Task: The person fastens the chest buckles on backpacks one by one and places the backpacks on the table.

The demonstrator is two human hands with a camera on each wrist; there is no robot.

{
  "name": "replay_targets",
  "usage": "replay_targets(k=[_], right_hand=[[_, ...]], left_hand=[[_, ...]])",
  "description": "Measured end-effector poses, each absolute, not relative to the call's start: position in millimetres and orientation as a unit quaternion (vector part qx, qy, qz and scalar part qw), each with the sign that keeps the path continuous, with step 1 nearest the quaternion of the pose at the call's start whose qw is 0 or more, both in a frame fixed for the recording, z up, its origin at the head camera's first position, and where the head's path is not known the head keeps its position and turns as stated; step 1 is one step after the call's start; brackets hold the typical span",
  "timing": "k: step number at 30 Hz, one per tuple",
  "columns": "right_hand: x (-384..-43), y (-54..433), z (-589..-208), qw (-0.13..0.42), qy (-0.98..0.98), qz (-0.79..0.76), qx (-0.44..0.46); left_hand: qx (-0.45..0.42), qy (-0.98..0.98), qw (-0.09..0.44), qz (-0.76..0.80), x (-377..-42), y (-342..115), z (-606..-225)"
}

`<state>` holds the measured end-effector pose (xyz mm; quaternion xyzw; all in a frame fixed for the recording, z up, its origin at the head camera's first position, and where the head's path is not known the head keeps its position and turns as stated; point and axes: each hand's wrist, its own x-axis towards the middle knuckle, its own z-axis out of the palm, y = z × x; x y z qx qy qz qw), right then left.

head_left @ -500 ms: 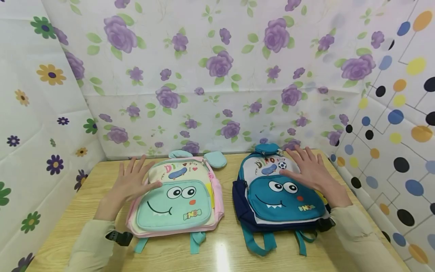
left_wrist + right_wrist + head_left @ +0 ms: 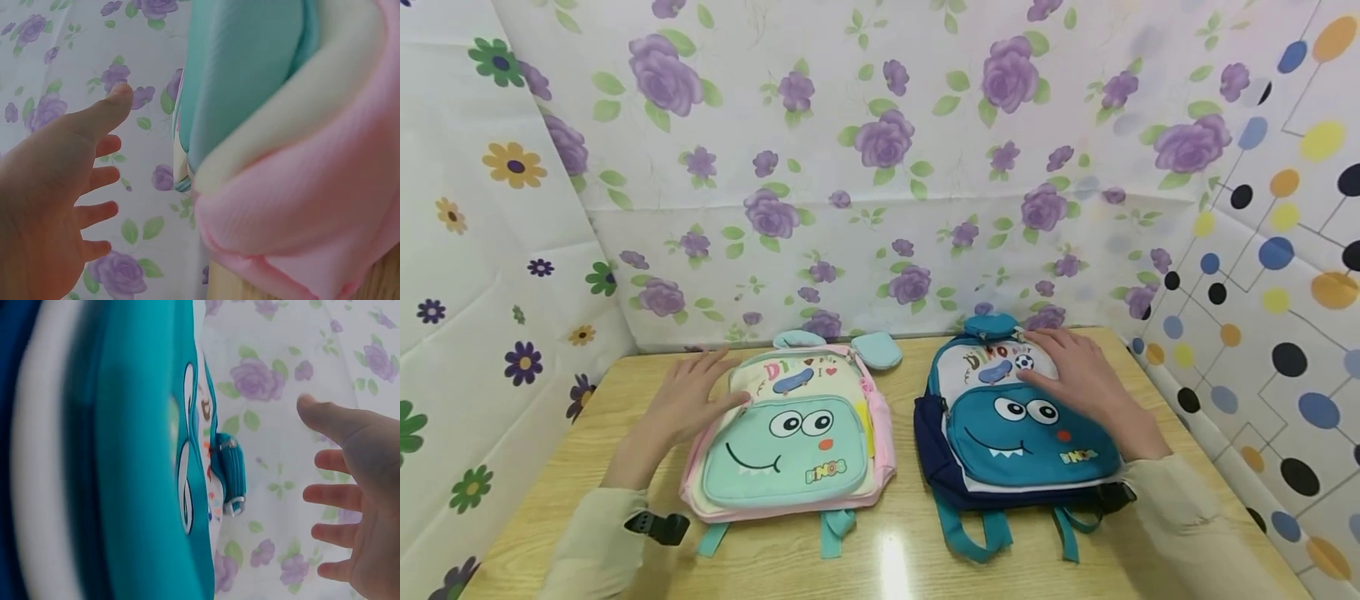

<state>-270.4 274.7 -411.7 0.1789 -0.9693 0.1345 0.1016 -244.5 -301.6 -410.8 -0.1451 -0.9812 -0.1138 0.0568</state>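
Two children's backpacks lie side by side, front up, in the head view: a pink and mint backpack (image 2: 786,467) on the left and a blue and white backpack (image 2: 1022,454) on the right, both with cartoon dinosaur faces. My left hand (image 2: 688,396) hovers by the upper left side of the pink one, fingers spread and slightly bent. Over the upper right of the blue one is my right hand (image 2: 1086,379). In the wrist views, the left hand (image 2: 50,194) and right hand (image 2: 365,500) appear apart from the bags, holding nothing.
Both bags rest on a wooden table (image 2: 865,575). Teal straps (image 2: 973,542) stick out at the near side. Flowered cloth (image 2: 820,133) hangs behind, and a dotted cloth (image 2: 1247,333) borders the right. A mint pouch (image 2: 877,351) lies at the pink bag's top.
Both hands have dipped slightly, and their fingers have gone from raised and spread to a little more bent. The backpacks have stayed in place.
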Motion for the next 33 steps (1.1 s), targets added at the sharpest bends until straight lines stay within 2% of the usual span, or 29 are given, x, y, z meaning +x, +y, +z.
replay_targets(k=[12, 22, 33], right_hand=[[-261.7, 237.5, -406.5, 0.086, -0.953, 0.197, 0.216], [-261.0, 211.5, -403.6, 0.095, -0.943, 0.194, 0.255], [-255.2, 186.3, -405.3, 0.088, -0.933, 0.21, 0.28]], left_hand=[[-0.135, -0.973, 0.047, -0.178, -234.2, -317.8, -421.3], [-0.101, -0.97, 0.033, -0.22, -220.7, -334.4, -431.0], [-0.103, -0.963, 0.031, -0.249, -211.3, -344.1, -438.6]])
